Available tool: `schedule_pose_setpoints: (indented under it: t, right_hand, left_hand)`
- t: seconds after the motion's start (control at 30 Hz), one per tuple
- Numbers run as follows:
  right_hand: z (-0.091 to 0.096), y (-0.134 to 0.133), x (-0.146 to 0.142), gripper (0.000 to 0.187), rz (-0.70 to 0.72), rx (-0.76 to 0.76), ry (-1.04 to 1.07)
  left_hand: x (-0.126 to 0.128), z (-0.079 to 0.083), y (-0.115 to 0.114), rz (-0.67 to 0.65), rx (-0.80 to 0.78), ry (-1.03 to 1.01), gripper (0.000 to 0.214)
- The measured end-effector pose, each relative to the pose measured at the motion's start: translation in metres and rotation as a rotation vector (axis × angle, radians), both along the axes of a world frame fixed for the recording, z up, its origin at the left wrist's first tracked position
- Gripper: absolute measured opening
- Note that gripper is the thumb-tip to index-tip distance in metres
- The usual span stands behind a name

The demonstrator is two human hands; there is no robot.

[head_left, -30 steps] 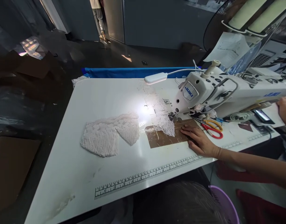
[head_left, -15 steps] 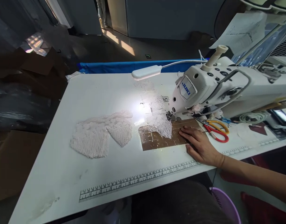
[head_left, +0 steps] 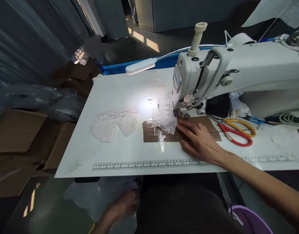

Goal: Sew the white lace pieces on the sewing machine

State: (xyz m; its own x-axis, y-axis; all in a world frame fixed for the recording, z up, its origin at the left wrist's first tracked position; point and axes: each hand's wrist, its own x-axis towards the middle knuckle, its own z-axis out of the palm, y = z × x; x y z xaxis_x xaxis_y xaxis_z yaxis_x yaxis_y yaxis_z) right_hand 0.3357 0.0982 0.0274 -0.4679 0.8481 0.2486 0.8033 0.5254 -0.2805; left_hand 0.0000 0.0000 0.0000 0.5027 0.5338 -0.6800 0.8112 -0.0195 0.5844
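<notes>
The right hand [head_left: 200,141] lies flat and open on the table's [head_left: 115,94] brown patch [head_left: 151,136], lace [head_left: 165,122] just off its fingertips at ten o'clock beneath the sewing machine [head_left: 237,65], scissors [head_left: 234,131] at three o'clock, while the left hand [head_left: 120,208], below the table edge, touches clear plastic [head_left: 91,198], its grip too blurred to tell.

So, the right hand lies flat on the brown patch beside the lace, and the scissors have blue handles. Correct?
No: the head view shows scissors with red and yellow handles. The right hand does lie flat on the brown patch beside the lace.
</notes>
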Motion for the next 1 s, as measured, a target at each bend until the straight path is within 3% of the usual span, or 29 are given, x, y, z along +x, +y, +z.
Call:
schedule_pose_setpoints:
  t: [0.1,0.17,0.23,0.3,0.37,0.5,0.63,0.73,0.87,1.0]
  right_hand:
    - [0.001,0.010,-0.013,0.053,0.122,-0.004,0.039]
    - [0.000,0.015,-0.017,0.048,0.181,-0.007,0.055]
    - [-0.002,0.017,-0.015,0.043,0.214,-0.012,0.078]
    - [-0.004,0.017,-0.012,0.040,0.224,-0.010,0.108]
    - [-0.005,0.015,-0.009,0.040,0.226,-0.014,0.132]
    - [0.001,0.013,-0.004,0.041,0.224,-0.076,0.194]
    - [0.015,0.028,0.012,0.036,0.189,-0.220,0.387]
    - [0.019,0.050,0.027,0.028,-0.007,-0.329,0.468]
    - [0.007,0.067,0.030,0.023,-0.236,-0.183,0.444]
    - [-0.003,0.060,0.022,0.023,-0.243,-0.097,0.398]
  left_hand:
    - [0.008,0.058,0.018,-0.129,0.096,-0.104,0.037]
    - [0.025,0.094,0.045,-0.196,0.301,-0.285,0.032]
    - [0.047,0.112,0.082,-0.183,0.596,-0.466,0.028]
    - [0.070,0.108,0.124,-0.209,0.888,-0.503,0.028]
    - [0.089,0.088,0.166,-0.297,1.098,-0.470,0.026]
    - [0.107,0.045,0.218,-0.489,1.202,-0.480,0.023]
    - [0.105,0.034,0.224,-0.465,1.227,-0.556,0.025]
    - [0.105,0.037,0.216,-0.436,1.227,-0.639,0.022]
    - [0.110,0.039,0.207,-0.522,1.137,-0.712,0.017]
    - [0.114,0.035,0.205,-0.537,1.087,-0.690,0.015]
